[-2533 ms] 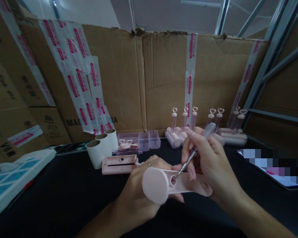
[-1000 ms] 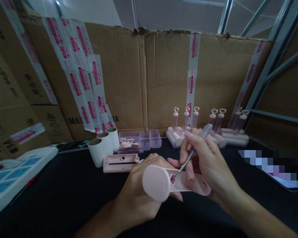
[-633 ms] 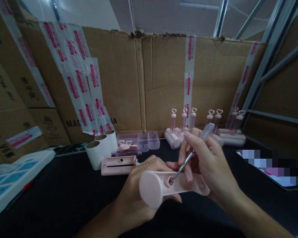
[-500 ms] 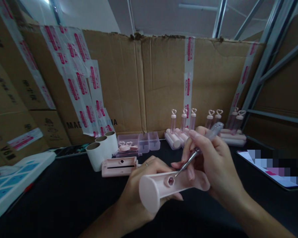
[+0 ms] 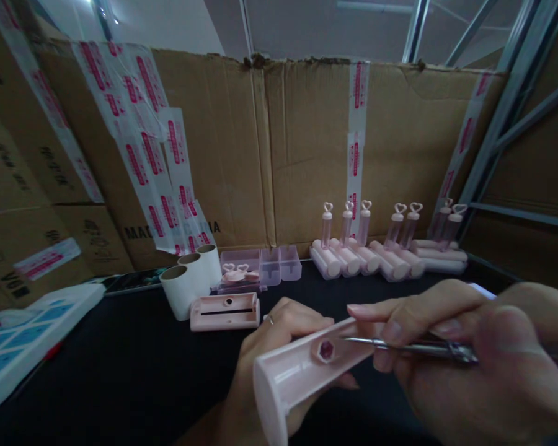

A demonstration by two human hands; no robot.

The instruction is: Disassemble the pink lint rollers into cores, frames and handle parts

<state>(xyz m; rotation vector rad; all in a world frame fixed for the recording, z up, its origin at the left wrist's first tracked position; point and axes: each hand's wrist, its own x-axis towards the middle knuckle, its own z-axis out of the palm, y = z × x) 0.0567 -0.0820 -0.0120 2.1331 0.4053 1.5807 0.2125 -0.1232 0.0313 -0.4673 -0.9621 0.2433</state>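
Observation:
My left hand (image 5: 283,331), with a ring on one finger, is closed around a pale pink half-round plastic shell (image 5: 297,371) from behind. The shell's hollow side faces me, tilted up to the right. Inside it, a raised hexagonal socket (image 5: 326,351) shows something dark red. My right hand (image 5: 451,384), close to the camera and partly blurred, grips a slim pointed metal tool (image 5: 418,348). The tool lies nearly level, its tip just right of the socket; I cannot tell whether it touches the shell.
A similar pink slotted shell (image 5: 225,311) lies behind my left hand. White tubes (image 5: 175,294) stand beside a lilac compartment tray (image 5: 279,266). Several pink cylinders with heart-topped plungers (image 5: 346,257) line the back. A white case with blue compartments (image 5: 28,334) is left; cardboard (image 5: 307,155) walls the rear.
My right hand has come nearer the camera and moved right, and the tool has swung from steep to almost level. The shell's near end has dropped slightly and tilts more.

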